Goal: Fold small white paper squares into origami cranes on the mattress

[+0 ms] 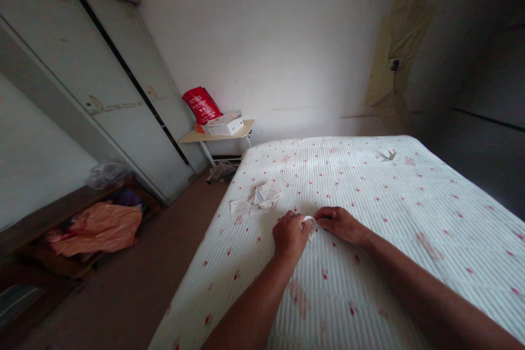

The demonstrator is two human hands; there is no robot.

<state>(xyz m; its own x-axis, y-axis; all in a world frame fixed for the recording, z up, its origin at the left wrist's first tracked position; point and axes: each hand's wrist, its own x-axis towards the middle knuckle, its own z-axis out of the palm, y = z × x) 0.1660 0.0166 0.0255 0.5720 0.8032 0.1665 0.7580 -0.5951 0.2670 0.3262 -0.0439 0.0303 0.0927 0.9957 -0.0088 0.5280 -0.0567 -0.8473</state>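
Observation:
Over the middle of the mattress (394,262), my left hand (290,234) is closed on a small folded piece of paper (309,224). My right hand (338,223) is closed at the paper's right side, its fingertips pinching the edge. Beyond my left hand lie several pieces of printed paper (267,195), partly overlapping. A small folded paper shape (389,156) with raised points sits near the mattress's far right corner.
A small table (191,136) by the wall bears a red bag (200,105) and a white box (225,127). Grey cabinets (118,87) stand at the left. An orange cloth or bag (98,228) lies in a low wooden piece on the floor side.

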